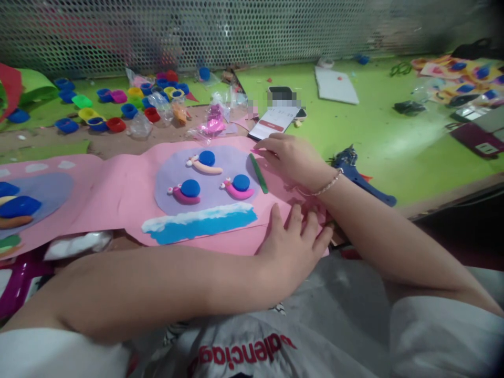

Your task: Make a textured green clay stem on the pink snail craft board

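A pink paper sheet [212, 239] lies in front of me with a lilac oval [212, 194] on it. Three clay snails with blue round shells sit on the oval: a peach snail [208, 168], a magenta snail [185, 199] and a pink snail [240, 194]. Below them runs a blue and white clay strip [200, 223]. My left hand [293, 247] rests open on the sheet's right part, fingers spread. Beyond it, my right hand [291, 160] pinches a small bright pink piece at its fingertips, beside a green clay strip [258, 173].
A phone [271, 122] lies just past my right hand. Several coloured tubs [117, 124] and clear bags stand at the back left. Blue-handled scissors or a similar tool [366, 181] lie right of my wrist. A perforated metal panel [236, 31] closes the back.
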A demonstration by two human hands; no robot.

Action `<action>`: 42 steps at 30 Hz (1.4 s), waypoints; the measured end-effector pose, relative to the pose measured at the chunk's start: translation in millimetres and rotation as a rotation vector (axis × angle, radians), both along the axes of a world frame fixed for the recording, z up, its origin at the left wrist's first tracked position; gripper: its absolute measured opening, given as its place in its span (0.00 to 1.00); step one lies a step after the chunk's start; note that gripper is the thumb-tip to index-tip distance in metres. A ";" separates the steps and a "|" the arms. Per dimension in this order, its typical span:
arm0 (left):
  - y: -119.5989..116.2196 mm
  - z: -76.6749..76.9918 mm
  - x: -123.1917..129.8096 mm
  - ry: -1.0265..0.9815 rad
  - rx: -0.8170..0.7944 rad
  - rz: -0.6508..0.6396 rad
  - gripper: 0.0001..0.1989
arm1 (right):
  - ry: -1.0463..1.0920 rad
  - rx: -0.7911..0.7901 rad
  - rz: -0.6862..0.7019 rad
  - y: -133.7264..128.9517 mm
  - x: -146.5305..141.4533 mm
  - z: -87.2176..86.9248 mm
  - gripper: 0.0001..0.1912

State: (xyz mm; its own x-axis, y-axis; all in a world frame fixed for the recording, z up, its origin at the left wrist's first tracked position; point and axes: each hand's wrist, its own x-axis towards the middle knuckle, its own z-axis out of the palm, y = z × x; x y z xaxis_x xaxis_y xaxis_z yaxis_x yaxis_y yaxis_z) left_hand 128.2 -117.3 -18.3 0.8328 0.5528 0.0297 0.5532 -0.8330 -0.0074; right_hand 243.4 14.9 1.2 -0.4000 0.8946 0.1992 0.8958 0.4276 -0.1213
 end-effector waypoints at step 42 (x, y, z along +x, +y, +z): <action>-0.9 -3.2 -0.1 -0.010 0.040 0.004 0.25 | 0.112 -0.011 0.170 6.4 8.0 -3.1 0.15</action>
